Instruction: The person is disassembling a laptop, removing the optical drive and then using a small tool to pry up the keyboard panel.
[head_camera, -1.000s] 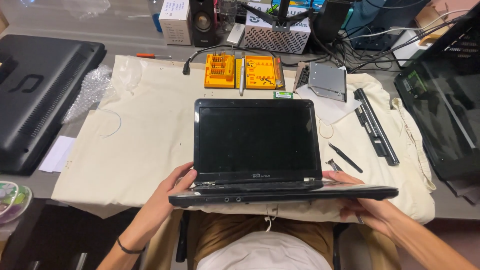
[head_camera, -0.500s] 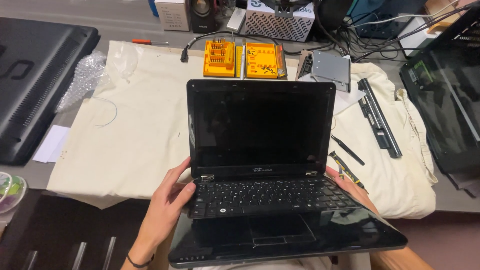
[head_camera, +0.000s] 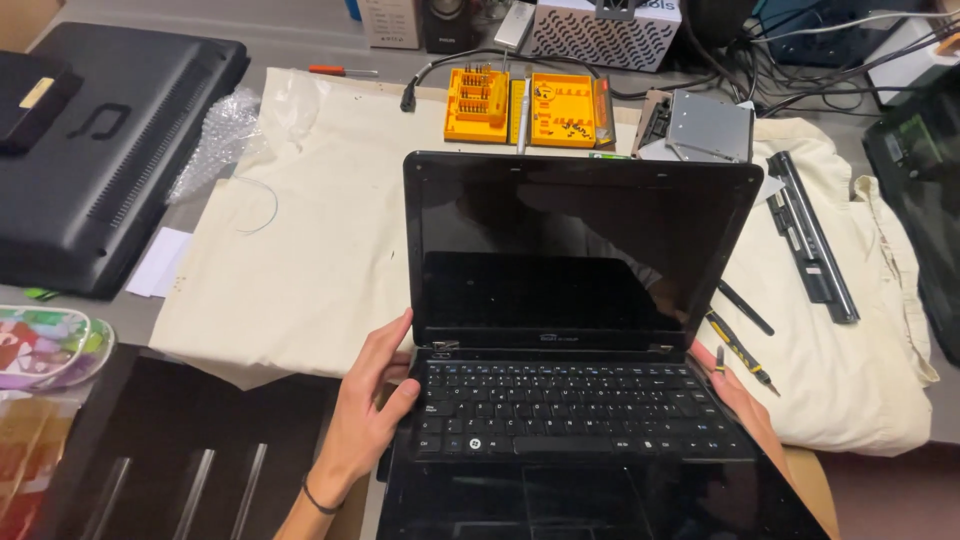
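— Two hands on the laptop (head_camera: 585, 340), one at each side of the keyboard half. The left hand (head_camera: 365, 405) clasps the edge just below the hinge, thumb over the rim and fingers spread along the side. The right hand (head_camera: 735, 400) is mostly hidden under the far edge; it seems to prop the base up, but I cannot tell how firmly it closes.

— Where does the machine sit?

— Open, screen dark and upright, base tipped toward the person and hanging over the near edge of the table (head_camera: 300, 40), held between the two grips.

— And under it?

— Cream cloth (head_camera: 310, 250) spread across the table, running away from the hands. Beyond the lid, two orange bit trays (head_camera: 525, 105) lie side by side, with a grey drive caddy (head_camera: 705, 125) just outward of them on the right hand's side. A long black strip (head_camera: 815, 235) lies well out from the right hand, and a black-and-yellow screwdriver (head_camera: 735, 350) rests just above that hand.

— On the left hand's side?

— Bubble wrap (head_camera: 215, 140) at the cloth's corner, then a big black panel (head_camera: 105, 170) farther out. A speaker (head_camera: 450, 20) and tangled cables (head_camera: 800, 60) line the table's back.
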